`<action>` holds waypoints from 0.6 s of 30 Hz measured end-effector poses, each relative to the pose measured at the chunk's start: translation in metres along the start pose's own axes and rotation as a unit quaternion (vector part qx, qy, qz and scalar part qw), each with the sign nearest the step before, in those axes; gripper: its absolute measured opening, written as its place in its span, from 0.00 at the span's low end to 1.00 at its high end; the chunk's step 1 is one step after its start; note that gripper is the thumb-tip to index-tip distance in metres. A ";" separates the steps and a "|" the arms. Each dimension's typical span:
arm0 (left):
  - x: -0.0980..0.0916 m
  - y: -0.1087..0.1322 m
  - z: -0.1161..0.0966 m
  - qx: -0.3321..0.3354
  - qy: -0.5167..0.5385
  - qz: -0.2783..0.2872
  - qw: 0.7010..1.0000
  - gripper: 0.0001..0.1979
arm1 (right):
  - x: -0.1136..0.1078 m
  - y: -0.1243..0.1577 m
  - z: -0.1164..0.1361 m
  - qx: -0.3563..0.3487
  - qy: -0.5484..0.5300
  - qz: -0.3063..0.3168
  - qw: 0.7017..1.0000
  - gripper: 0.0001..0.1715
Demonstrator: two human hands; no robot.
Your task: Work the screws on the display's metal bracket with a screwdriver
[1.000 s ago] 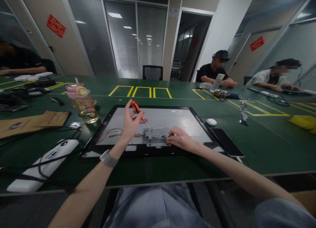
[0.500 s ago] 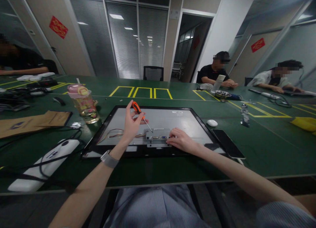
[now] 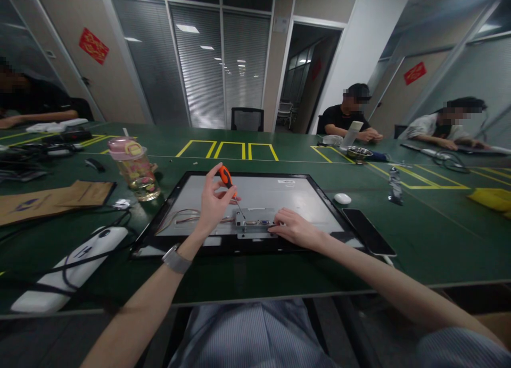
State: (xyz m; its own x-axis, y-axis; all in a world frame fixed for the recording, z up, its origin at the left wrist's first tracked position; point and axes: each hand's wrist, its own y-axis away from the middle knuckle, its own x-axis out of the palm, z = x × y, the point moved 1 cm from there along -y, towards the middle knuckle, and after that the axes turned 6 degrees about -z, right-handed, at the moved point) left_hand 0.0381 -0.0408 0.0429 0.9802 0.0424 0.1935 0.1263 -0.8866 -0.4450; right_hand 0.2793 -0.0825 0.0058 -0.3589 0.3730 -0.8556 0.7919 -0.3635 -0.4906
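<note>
My left hand point(image 3: 214, 200) is closed on an orange and black screwdriver point(image 3: 226, 177), its shaft slanting down toward a small metal bracket point(image 3: 255, 230) with video ports. That bracket sits on the grey back of a flat display panel point(image 3: 311, 198) with a black frame. At the bracket's right end, my right hand point(image 3: 293, 227) rests with fingers bent together; what they grip, if anything, is hidden. Thin wires point(image 3: 179, 214) run from the bracket's left side across the panel.
Left of the panel stand a pink-lidded drink cup point(image 3: 133, 166), a brown paper bag point(image 3: 51, 200) and a white power strip point(image 3: 75, 264) with black cables. A phone point(image 3: 368, 231) and a white earbud case point(image 3: 342, 198) lie to the right. Several people sit around the green table.
The screwdriver has tipped more upright, its handle shifting slightly right with my left hand. My right hand stays at the bracket's right end.
</note>
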 end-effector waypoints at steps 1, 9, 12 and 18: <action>0.000 0.000 0.000 0.000 -0.001 -0.001 1.000 0.37 | 0.000 0.001 0.000 0.010 -0.007 0.000 1.000 0.15; 0.000 0.000 0.003 -0.014 -0.001 0.045 0.999 0.38 | 0.004 0.008 -0.001 0.056 -0.041 -0.034 0.997 0.14; 0.002 0.003 0.005 -0.021 -0.005 0.079 0.997 0.37 | 0.007 0.012 -0.003 0.089 -0.066 -0.065 0.992 0.14; 0.003 0.006 0.009 -0.009 -0.048 0.129 0.990 0.33 | 0.016 0.014 -0.025 0.264 -0.130 -0.170 0.940 0.11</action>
State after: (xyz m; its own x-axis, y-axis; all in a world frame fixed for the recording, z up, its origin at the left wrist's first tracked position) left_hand 0.0428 -0.0423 0.0326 0.9896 -0.1435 -0.0090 -0.1319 -0.8817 -0.4530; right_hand 0.2966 -0.0606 -0.0103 -0.7099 0.3488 -0.6119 0.2778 -0.6597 -0.6983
